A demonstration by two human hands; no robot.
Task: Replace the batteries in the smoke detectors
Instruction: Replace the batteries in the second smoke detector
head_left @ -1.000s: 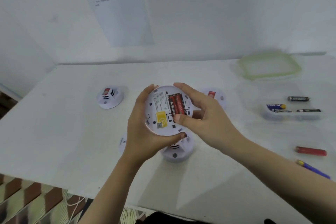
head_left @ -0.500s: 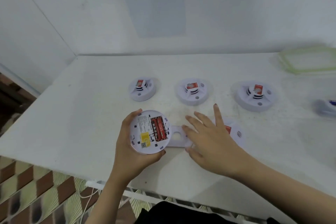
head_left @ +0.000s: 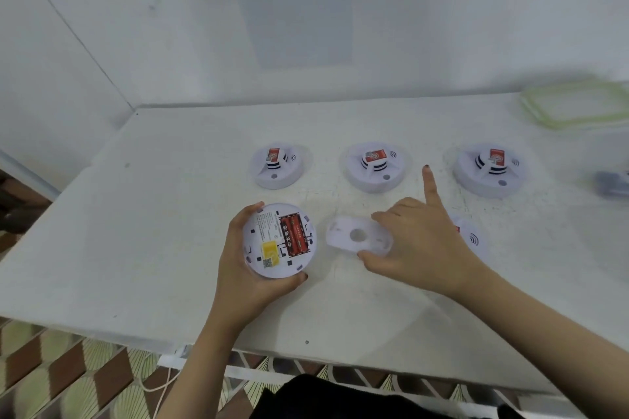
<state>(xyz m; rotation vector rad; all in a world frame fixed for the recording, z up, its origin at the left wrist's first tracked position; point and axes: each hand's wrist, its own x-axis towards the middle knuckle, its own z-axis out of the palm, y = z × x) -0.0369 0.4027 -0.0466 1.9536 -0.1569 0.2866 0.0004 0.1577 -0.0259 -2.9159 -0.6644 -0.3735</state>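
My left hand [head_left: 250, 277] grips a white smoke detector [head_left: 279, 240] turned back side up, with two red batteries [head_left: 294, 234] showing in its compartment. Just to its right a white mounting plate [head_left: 352, 236] with a round hole lies on the table. My right hand [head_left: 417, 243] pinches the plate's right side between thumb and curled fingers, with one finger pointing straight away. Three more detectors stand in a row further back, a left one [head_left: 276, 165], a middle one [head_left: 375, 167] and a right one [head_left: 488, 168]. Another detector [head_left: 471, 238] lies partly hidden behind my right hand.
A green-rimmed container lid [head_left: 575, 105] lies at the back right. A blurred container [head_left: 611, 182] sits at the right edge. A printed sheet [head_left: 294, 0] hangs on the wall. The table's front edge [head_left: 102, 323] runs close to my body, with patterned floor below.
My right hand has closed onto the mounting plate; half a second ago it lay flat over it. A second ago both hands held the open detector higher up.
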